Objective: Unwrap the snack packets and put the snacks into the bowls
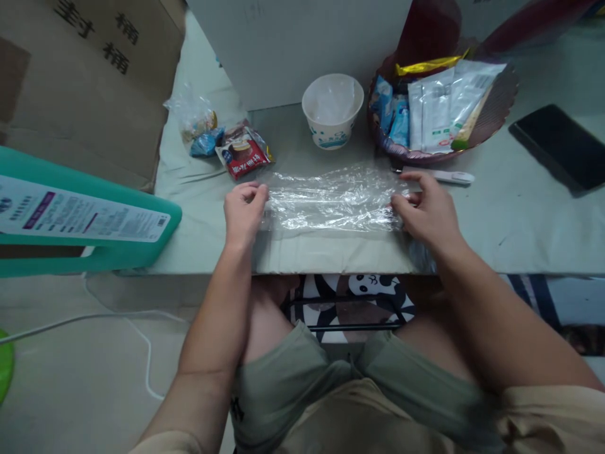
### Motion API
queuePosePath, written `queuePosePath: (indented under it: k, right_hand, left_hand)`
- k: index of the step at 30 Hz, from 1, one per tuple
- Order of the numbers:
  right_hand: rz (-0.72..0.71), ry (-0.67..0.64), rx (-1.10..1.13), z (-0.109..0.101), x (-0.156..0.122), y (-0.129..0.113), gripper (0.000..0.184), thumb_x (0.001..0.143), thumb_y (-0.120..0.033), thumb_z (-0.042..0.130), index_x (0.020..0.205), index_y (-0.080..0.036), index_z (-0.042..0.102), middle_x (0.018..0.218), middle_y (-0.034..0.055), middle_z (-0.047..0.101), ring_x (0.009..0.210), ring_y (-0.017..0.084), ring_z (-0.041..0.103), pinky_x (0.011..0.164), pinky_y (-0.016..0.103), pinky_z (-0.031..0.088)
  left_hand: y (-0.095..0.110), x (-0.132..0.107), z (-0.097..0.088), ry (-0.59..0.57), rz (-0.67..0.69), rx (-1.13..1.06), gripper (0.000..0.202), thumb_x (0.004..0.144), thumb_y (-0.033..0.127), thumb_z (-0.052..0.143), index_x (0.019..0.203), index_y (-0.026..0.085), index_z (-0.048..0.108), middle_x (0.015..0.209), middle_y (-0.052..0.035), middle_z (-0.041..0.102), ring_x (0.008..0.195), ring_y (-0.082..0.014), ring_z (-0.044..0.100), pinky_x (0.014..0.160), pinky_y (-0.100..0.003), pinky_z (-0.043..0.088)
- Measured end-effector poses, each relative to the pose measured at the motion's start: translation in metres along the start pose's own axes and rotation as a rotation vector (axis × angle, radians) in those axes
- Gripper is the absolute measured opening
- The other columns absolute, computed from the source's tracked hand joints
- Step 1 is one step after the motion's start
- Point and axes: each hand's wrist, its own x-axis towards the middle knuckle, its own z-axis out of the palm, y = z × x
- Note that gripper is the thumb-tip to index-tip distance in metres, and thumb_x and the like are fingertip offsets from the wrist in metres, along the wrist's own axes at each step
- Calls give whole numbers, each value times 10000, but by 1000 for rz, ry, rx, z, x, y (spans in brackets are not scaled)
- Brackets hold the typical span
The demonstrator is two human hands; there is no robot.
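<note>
A crumpled clear plastic bag (333, 200) lies spread flat on the pale table (520, 214) in front of me. My left hand (243, 211) pinches its left end with curled fingers. My right hand (425, 211) grips its right end, fingers closed on the plastic. Both hands rest on the table top, about a bag's length apart.
Behind the bag stand a white paper bowl (332, 110), a red snack packet (243, 154), a small bag of sweets (196, 123) and a dark tray (496, 113) of sachets. A white pen-like stick (451, 177), a black phone (562, 145), a teal stool (89, 214) and cardboard (85, 82) surround them.
</note>
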Motion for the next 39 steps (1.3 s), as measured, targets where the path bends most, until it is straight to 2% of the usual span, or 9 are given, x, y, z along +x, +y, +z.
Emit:
queuePosePath:
  k: [6,10,15,21,24,27,32,35,39]
  right_hand:
    - [-171,107,-204,-4,-4,-4,503,828,-346,690,1309,-234,594,1154,135,712,876,282,684,873,506,557]
    - [-468,228,-332,6,-8,-11,400,895,-259,591,1292,-224,633,1335,171,616,1220,346,611,1014,534,506]
    - [-821,-209,-476,29,-16,-21,343,908,-152,504,1183,-199,704,1263,139,707,1097,312,657,893,466,522]
    - [-639,-567,-449,6,-35,-31,214,935,-304,578,1075,-234,725,973,83,732,860,255,666,612,343,433]
    - [-621,-340,-132,-4,-24,-27,247,911,-365,629,1115,-242,695,1024,73,732,920,241,679,778,382,527]
    - [-562,-212,-22,3,-6,-19,608,806,-436,739,1354,-217,593,1302,142,677,1188,329,640,989,495,526]
    - [-436,-487,-71,23,3,-17,1005,705,-421,820,1583,-191,389,1383,174,650,1098,338,671,951,497,540]
    - [-446,-516,-120,23,1,-23,845,711,-395,809,1478,-177,531,1338,169,668,937,280,667,843,428,532]
    - [-517,-679,-83,20,-2,-31,224,779,-299,695,966,-179,724,926,71,729,768,194,623,735,330,464]
  left_hand:
    - [-1,8,2,32,-170,101,128,845,218,592,732,196,648,675,11,606,676,-160,578,690,-287,452]
    - [3,9,2,66,-129,212,68,848,215,610,813,186,661,766,-14,663,728,-173,601,749,-305,451]
    - [4,6,6,-2,-46,174,415,761,279,783,1147,211,646,914,-27,702,808,-190,630,797,-321,476]
    - [13,-3,8,-334,88,-126,386,751,116,701,1111,223,612,753,37,593,637,-108,561,631,-235,453]
    - [23,-12,7,-531,87,-284,374,804,179,687,1161,244,595,873,10,588,669,-115,637,562,-219,483]
    - [31,-19,10,-643,83,-312,385,835,214,681,1208,251,594,966,-4,574,560,-72,584,434,-189,420]
    - [44,-21,18,-790,159,-356,459,818,237,738,1251,264,592,906,26,569,526,-40,537,436,-151,426]
    - [50,-21,17,-825,198,-440,491,795,280,791,1245,273,594,865,34,596,588,-69,599,538,-178,515]
    - [47,-18,16,-769,138,-506,708,701,335,894,1328,311,566,956,2,668,697,-111,674,624,-213,541]
